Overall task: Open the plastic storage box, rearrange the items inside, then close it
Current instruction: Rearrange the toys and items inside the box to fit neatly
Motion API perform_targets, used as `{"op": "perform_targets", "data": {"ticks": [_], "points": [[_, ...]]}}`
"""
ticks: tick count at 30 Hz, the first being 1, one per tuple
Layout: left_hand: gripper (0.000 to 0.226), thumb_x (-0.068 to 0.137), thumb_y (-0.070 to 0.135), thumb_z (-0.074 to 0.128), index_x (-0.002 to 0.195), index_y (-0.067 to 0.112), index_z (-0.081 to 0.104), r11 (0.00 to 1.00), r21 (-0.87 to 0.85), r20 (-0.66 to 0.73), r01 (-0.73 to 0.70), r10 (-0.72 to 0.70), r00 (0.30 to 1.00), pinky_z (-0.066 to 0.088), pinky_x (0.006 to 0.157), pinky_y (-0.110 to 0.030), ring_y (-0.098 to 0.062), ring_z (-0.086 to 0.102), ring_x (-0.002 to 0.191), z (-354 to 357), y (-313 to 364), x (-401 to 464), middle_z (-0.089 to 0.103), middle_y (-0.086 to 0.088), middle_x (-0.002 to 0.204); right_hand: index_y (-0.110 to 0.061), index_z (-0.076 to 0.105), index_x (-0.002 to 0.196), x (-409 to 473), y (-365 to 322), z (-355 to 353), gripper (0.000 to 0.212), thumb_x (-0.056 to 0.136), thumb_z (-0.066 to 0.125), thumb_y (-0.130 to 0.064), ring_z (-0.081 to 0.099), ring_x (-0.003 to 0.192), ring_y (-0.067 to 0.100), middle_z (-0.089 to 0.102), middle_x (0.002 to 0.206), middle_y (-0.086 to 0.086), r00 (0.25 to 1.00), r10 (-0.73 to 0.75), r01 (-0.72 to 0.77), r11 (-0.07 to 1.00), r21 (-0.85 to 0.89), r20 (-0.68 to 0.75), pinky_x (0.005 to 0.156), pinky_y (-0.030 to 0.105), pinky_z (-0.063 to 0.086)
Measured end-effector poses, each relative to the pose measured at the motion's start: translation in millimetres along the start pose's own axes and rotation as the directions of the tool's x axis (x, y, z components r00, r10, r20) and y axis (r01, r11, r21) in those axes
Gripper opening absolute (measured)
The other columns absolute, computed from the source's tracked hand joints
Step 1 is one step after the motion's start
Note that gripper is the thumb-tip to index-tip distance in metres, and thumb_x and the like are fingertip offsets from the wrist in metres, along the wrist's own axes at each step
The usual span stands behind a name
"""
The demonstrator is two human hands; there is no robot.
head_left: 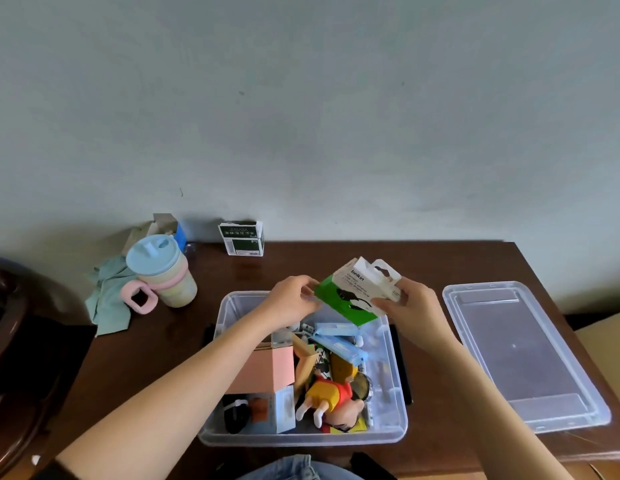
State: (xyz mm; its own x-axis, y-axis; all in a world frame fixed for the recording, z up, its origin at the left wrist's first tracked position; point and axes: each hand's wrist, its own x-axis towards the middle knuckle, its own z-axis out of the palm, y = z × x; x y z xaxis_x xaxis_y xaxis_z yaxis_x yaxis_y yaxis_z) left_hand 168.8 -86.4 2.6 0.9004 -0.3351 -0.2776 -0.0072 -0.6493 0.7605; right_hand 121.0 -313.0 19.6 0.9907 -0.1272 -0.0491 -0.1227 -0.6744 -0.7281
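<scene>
The clear plastic storage box (398, 424) stands open on the brown table, near its front edge. Its clear lid (523, 355) lies flat to the right. Above the box's far end I hold a green and white Belkin carton (353, 296) with both hands. My left hand (291, 296) pinches its green left end. My right hand (412, 303) grips its white right end. Inside the box lie a pink box (267, 372), a doll in a red shirt (332, 400), blue packets (339, 341), a black item (235, 414) and other small things.
At the back left stand a pastel cup with a blue lid and pink handle (163, 271) and a teal cloth (107, 296). A small dark green carton (241, 238) stands by the wall. A dark chair (10, 341) is at the left.
</scene>
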Motion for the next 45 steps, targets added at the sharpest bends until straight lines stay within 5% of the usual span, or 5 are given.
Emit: {"op": "perform_targets", "data": {"ticks": [8,15,21,33,45], "points": [[0.036,0.082,0.022,0.065,0.114,0.009,0.053,0.714,0.654,0.448,-0.252,-0.097,0.889,0.046,0.074,-0.034,-0.029,0.06,0.098,43,17,22,0.059,-0.009,0.109,-0.031,0.057,0.068,-9,16,-6,0.025,0.079,0.074,-0.017,0.052,0.053,-0.006,0.062,0.065,-0.016,0.979,0.036,-0.003,0.987,0.163,-0.202,0.045,0.008,0.037],[0.036,0.088,0.014,0.054,0.124,0.011,0.049,0.511,0.806,0.407,-0.298,-0.113,0.907,0.046,0.083,-0.036,-0.029,0.057,0.111,77,7,36,0.057,-0.009,0.123,-0.034,0.06,0.073,-13,23,-3,0.025,0.08,0.074,-0.015,0.055,0.056,-0.005,0.065,0.067,-0.021,0.985,0.018,0.023,0.971,0.237,-0.171,0.047,0.008,0.037],[0.016,0.092,0.005,0.047,0.104,0.004,0.058,0.542,0.806,0.316,-0.24,-0.05,0.948,0.043,0.073,-0.035,-0.031,0.06,0.1,68,8,37,0.063,-0.012,0.108,-0.033,0.056,0.069,-16,28,-3,0.027,0.08,0.074,-0.015,0.055,0.057,-0.008,0.064,0.071,-0.017,0.976,0.046,0.007,0.971,0.239,-0.215,0.047,0.007,0.037],[0.012,0.083,0.013,0.059,0.089,0.016,0.068,0.917,0.372,0.28,-0.146,0.039,0.959,0.038,0.054,-0.018,-0.013,0.058,0.073,-9,15,-12,0.063,0.01,0.081,-0.028,0.063,0.08,0,23,2,0.014,0.081,0.074,-0.019,0.067,0.074,0.01,0.071,0.084,-0.008,0.96,0.139,-0.011,0.884,0.467,-0.241,0.063,0.023,0.055],[0.034,0.086,0.003,0.046,0.108,0.018,0.069,0.835,0.409,0.574,-0.369,0.079,0.815,0.049,0.071,-0.035,-0.023,0.059,0.082,40,16,-43,0.068,-0.004,0.093,-0.026,0.063,0.081,-10,26,21,0.014,0.081,0.074,-0.017,0.069,0.077,0.016,0.07,0.087,-0.004,0.986,0.105,-0.045,0.917,0.396,-0.13,0.064,0.035,0.059]]}}
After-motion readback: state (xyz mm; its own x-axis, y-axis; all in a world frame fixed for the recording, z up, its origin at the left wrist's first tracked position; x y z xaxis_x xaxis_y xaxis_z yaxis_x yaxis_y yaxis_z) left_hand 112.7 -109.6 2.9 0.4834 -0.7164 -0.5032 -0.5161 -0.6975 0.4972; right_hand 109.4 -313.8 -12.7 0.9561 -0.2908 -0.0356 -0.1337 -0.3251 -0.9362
